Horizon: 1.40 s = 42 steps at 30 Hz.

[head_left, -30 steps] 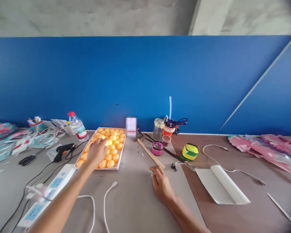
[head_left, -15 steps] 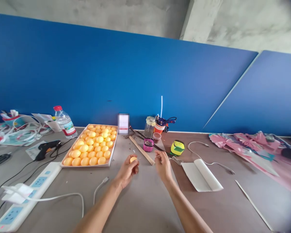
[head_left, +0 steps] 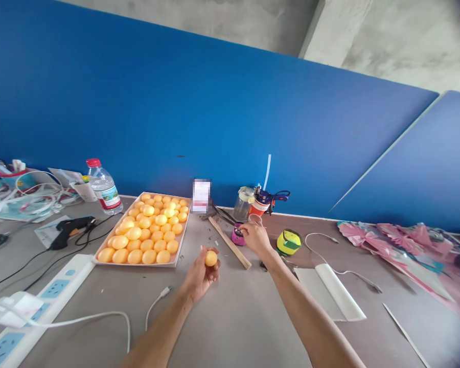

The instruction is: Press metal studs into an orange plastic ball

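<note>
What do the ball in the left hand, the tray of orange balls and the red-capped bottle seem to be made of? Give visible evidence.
The ball: probably plastic, smooth, with an even orange colour.
The tray: perhaps card, pale and fairly dull, with thin, straight walls; plastic is possible.
The bottle: likely clear, glossy plastic, see-through above its printed label.

We've got a grey-and-brown tabletop (head_left: 233,322) backed by a big blue partition (head_left: 199,107), with a pale seam (head_left: 387,150) slanting down its right side and bare, blotchy grey concrete (head_left: 410,46) above.
</note>
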Available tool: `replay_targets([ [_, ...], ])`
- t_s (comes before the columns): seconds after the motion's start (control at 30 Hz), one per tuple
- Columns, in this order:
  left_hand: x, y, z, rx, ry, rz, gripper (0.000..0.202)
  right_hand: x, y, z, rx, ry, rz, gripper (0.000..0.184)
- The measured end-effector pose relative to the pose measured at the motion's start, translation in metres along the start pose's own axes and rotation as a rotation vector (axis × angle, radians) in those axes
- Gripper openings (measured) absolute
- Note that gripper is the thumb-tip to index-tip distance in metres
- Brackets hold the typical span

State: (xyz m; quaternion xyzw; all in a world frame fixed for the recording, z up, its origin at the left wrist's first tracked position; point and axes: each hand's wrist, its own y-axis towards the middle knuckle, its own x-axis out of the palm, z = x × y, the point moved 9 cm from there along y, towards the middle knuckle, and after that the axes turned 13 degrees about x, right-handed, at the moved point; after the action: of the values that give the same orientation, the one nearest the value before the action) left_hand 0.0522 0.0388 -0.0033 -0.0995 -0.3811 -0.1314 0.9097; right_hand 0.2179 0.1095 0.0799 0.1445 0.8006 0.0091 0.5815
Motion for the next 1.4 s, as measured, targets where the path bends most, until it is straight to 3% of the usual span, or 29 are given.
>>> replay_targets([
  [0.2,0.0,0.002,-0.001,-0.01,-0.104,0.02,0.039,0.014,0.016,-0.009,-0.014,-0.177,-0.118,0.024],
  [0.4,0.001,0.002,0.0,0.021,-0.059,0.007,0.039,0.026,0.03,-0.008,-0.001,-0.258,-0.229,0.02],
  [0.77,0.003,0.0,-0.004,0.003,-0.066,-0.038,0.044,0.025,0.035,-0.001,0.01,-0.16,-0.193,0.026],
  [1.03,0.0,0.001,-0.005,0.016,-0.107,-0.027,0.038,0.017,0.037,0.005,-0.004,0.161,-0.199,0.02],
  [1.13,0.002,0.0,-0.004,-0.001,-0.133,-0.01,0.038,0.008,0.031,0.017,0.107,0.547,-0.204,0.016],
  [1.27,0.001,0.0,-0.004,-0.024,-0.167,0.012,0.038,0.005,-0.001,0.017,0.169,0.951,-0.291,0.024],
  [1.4,0.001,0.002,-0.006,-0.032,-0.193,-0.003,0.038,0.019,-0.051,-0.003,0.242,1.41,-0.527,0.028],
])
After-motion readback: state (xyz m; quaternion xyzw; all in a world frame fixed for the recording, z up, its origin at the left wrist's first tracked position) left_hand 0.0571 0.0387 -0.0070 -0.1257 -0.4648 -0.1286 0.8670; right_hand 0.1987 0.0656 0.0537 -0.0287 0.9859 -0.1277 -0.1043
